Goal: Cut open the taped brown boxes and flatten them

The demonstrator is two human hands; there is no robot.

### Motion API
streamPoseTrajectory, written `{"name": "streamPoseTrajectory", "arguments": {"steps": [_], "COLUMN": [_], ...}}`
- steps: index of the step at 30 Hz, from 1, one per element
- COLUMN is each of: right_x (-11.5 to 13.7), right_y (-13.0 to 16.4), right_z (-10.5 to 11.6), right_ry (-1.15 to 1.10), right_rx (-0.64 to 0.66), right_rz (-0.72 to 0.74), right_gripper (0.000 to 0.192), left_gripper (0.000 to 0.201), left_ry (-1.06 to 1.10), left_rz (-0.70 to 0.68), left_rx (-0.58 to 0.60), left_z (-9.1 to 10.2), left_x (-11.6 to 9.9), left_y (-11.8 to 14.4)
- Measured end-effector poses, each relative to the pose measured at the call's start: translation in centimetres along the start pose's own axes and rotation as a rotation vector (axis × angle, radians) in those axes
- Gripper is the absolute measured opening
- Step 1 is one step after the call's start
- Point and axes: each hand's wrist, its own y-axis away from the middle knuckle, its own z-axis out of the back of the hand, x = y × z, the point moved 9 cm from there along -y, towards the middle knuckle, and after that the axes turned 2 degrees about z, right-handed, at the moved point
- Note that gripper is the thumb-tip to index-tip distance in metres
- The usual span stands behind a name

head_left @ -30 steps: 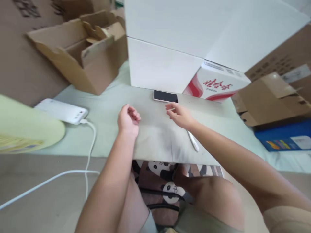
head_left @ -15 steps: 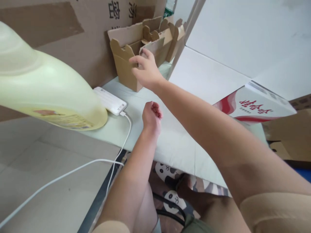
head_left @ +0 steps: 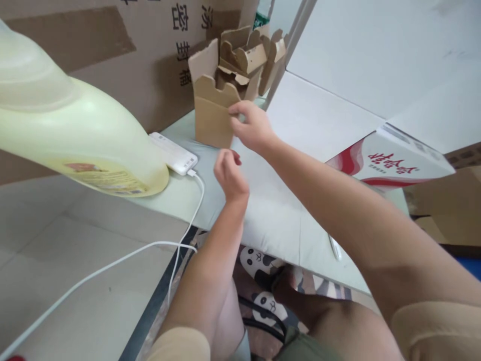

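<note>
My right hand (head_left: pixel 252 125) is at the near right corner of an open-topped cardboard box (head_left: pixel 214 120). Its thumb and fingers are bent together at the box's side edge, and the fingertips are partly hidden. Just below that box, my left hand (head_left: pixel 230 173) is loosely curled over the pale table (head_left: pixel 270 215), with nothing visible in it. A white power bank (head_left: pixel 175 153) with a white cable (head_left: pixel 195 210) plugged in lies to the left of my left hand.
A large pale-yellow bottle (head_left: pixel 93 135) fills the left foreground. More cardboard boxes (head_left: pixel 276 60) and a green-labelled bottle (head_left: pixel 262 20) stand behind. To the right are a red-and-white carton (head_left: pixel 391 160) and a white slim object (head_left: pixel 335 248). A big brown carton (head_left: pixel 150 60) backs the table.
The front cardboard box has shifted right and turned. My right hand has moved right and down, its fingers closing at the box edge. My left hand has bent at the wrist, fingers pointing up.
</note>
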Motion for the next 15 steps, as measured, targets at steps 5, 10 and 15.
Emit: {"name": "streamPoseTrajectory", "arguments": {"steps": [5,10,15], "right_x": [-5.4,-8.9,-12.2], "right_y": [11.6,24.4,30.7], "right_z": [6.4,11.9,12.2], "right_ry": [-0.288,-0.420,-0.309], "right_rx": [-0.179,-0.469,-0.680], "right_rz": [-0.050,-0.041,-0.200], "right_gripper": [0.007,0.023,0.035], "left_gripper": [0.021,0.039,0.049], "left_ry": [0.032,0.126,0.116], "left_rz": [-0.229,-0.051,-0.148], "left_rx": [-0.234,0.282,0.687], "left_z": [3.7,-2.1,-7.2], "left_x": [-1.5,1.7,1.5], "left_y": [-2.1,-1.8,3.4]}}
